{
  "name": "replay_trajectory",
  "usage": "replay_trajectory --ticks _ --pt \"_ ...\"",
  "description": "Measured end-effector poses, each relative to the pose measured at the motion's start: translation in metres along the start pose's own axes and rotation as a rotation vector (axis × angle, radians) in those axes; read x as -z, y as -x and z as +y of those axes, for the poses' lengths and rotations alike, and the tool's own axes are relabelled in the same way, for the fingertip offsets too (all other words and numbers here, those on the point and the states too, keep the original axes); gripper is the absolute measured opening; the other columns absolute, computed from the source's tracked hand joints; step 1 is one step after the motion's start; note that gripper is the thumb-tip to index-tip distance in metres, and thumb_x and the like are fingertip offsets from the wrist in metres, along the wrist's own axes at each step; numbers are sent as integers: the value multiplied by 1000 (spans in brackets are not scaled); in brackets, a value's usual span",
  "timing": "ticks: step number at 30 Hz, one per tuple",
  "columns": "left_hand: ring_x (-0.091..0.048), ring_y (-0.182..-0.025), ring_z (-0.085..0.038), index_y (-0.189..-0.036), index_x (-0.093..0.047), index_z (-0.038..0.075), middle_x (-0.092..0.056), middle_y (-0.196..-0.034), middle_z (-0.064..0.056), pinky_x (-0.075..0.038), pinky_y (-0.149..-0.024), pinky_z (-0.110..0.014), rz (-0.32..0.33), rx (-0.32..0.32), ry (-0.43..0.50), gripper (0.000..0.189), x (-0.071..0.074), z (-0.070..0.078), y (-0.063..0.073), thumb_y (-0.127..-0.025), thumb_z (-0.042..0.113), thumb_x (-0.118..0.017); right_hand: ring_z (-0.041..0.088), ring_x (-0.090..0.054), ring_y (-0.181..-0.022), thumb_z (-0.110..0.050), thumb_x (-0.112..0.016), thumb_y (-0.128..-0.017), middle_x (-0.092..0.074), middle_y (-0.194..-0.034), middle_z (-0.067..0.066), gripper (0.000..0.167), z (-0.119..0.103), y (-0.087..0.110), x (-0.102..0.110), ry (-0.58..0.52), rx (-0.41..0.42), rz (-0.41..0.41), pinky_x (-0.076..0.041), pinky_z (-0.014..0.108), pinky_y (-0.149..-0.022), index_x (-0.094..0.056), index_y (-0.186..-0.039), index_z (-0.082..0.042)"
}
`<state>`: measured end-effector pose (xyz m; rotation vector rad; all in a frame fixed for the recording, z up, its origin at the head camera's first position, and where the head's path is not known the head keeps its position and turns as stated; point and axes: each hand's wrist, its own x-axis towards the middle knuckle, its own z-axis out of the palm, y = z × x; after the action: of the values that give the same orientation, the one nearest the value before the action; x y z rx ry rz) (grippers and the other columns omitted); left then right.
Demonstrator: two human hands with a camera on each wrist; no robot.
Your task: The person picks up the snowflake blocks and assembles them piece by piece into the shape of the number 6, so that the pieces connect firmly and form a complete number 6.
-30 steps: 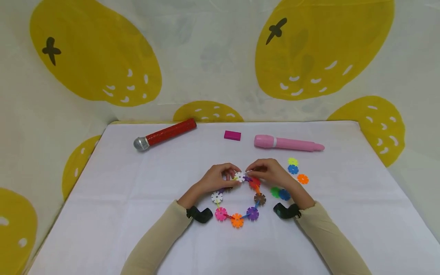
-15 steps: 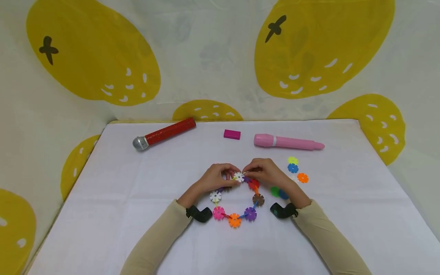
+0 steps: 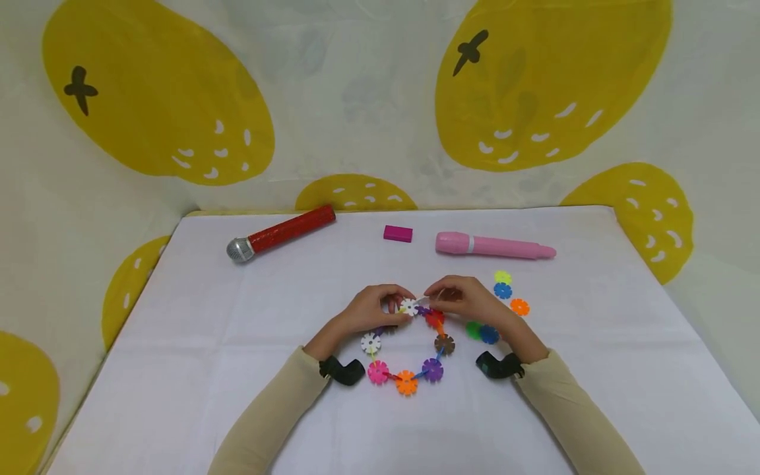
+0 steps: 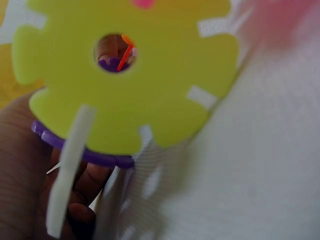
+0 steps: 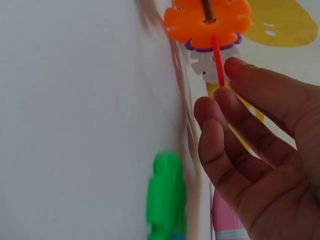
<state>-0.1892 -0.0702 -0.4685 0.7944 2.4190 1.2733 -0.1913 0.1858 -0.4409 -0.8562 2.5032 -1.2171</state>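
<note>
A ring of linked, notched plastic snowflake discs lies on the white table, with an orange disc [image 3: 406, 382] at its near side. At its far side my left hand [image 3: 374, 309] pinches a white disc [image 3: 408, 307]. My right hand [image 3: 469, 298] faces it, pinching a thin white disc [image 3: 422, 300] near a purple disc and the red disc [image 3: 435, 319]. In the left wrist view a yellow-green disc [image 4: 170, 90] fills the foreground, partly hiding the left hand [image 4: 20, 170]. In the right wrist view the right hand's [image 5: 265, 135] fingertips are beside a red disc [image 5: 218, 62] seen edge-on.
Loose discs lie right of the ring: yellow [image 3: 503, 277], blue [image 3: 503, 291], orange [image 3: 520, 307], green [image 3: 473, 330] and darker blue [image 3: 489, 334]. Farther back are a red microphone [image 3: 291, 228], a magenta block [image 3: 398, 233] and a pink microphone-shaped thing [image 3: 495, 246].
My right hand first came slightly closer to the left hand, then drew back a little to the right, showing more of the thin white disc. The left hand keeps its pinch.
</note>
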Motion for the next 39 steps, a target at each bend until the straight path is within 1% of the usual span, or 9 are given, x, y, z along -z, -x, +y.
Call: replay_trajectory --ticks 3,8,14,16,21,26,28,31,39 --pt "-52 -77 -9 -119 -68 17 -59 -86 6 -43 -67 -21 0 0 4 38 0 -1 1 -84 28 -77 17 -62 -88 -10 -73 -87 -70 -99 4 24 4 5 3 3 -17 -11 -52 24 -79 -71 -111 -5" --pt "-52 -78 -10 -119 -67 18 -59 -86 6 -42 -68 -21 -3 7 9 38 0 -1 1 -84 27 -77 18 -61 -88 -13 -75 -86 -70 -100 5 24 10 15 9 -27 0 -62 -53 28 -81 -71 -109 -5" --pt "-51 -79 -9 -120 -67 17 -59 -87 6 -42 -69 -21 -9 16 3 38 0 0 1 -84 27 -76 16 -61 -87 -13 -75 -86 -70 -101 7 22 13 26 20 -49 7 -101 -53 24 -79 -71 -106 -5" --pt "-51 -79 -9 -120 -67 17 -59 -87 5 -42 -69 -21 -13 19 4 38 1 0 1 -84 26 -76 18 -61 -89 -13 -75 -86 -70 -102 7 23 13 30 24 -50 0 -135 -52 25 -79 -70 -107 -5" --pt "-52 -79 -10 -121 -67 18 -58 -87 6 -42 -69 -22 -15 25 1 38 1 0 1 -84 26 -76 24 -58 -96 -12 -75 -85 -67 -108 8 26 9 37 36 -41 -26 -265 -51 30 -82 -67 -109 -5" --pt "-52 -79 -10 -121 -66 18 -59 -88 6 -42 -69 -22 -17 15 3 39 0 -2 1 -85 27 -76 27 -54 -102 -11 -78 -83 -61 -116 9 33 5 42 43 -32 -84 -334 -50 32 -87 -66 -113 -7" --pt "-52 -80 -10 -121 -66 18 -59 -88 6 -42 -69 -22 -19 13 3 39 1 -2 1 -85 27 -76 28 -53 -102 -10 -78 -82 -59 -118 10 33 5 44 44 -33 -92 -343 -50 32 -87 -66 -113 -7" --pt "-52 -80 -9 -121 -66 17 -59 -88 6 -42 -69 -22 -21 12 0 39 1 -2 1 -85 27 -76 27 -54 -101 -8 -77 -83 -59 -117 12 31 6 45 44 -24 -78 -338 -51 31 -85 -66 -112 -6" --pt "-52 -79 -8 -121 -66 16 -59 -89 5 -43 -70 -21 -21 13 -2 38 1 2 1 -85 25 -77 25 -56 -91 -10 -77 -83 -64 -109 11 29 15 44 41 -14 -43 -266 -51 27 -76 -67 -110 -5"
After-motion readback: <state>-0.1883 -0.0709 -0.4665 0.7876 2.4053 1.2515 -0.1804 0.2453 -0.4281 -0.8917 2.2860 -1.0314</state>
